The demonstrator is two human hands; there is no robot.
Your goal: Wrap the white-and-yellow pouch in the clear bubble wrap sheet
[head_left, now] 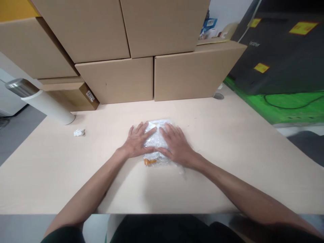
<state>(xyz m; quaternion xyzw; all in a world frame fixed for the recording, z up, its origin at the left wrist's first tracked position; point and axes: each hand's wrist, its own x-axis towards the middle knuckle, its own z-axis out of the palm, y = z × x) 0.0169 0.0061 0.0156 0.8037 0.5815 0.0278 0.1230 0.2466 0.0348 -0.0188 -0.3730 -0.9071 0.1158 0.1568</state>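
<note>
A bubble-wrapped package [157, 139] lies flat on the pale table [121, 189], in front of me. Clear wrap sticks out past its near edge, where a strip of orange tape [150, 162] shows at the left corner. My left hand [138, 140] is spread over the package's left side, fingers pointing away from me. On the right side rests my right hand [177, 143], its palm down and fingers stretched out. Both thumbs come close together over the middle of the wrap. What is inside the package cannot be made out.
Stacked cardboard boxes [113, 82] line the back of the table. To the left stand a white bottle with a steel cap [50, 107] and a smaller brown box [73, 94]. A crumpled white tissue [79, 132] lies near the bottle. Large black boxes [280, 60] are beyond the right edge.
</note>
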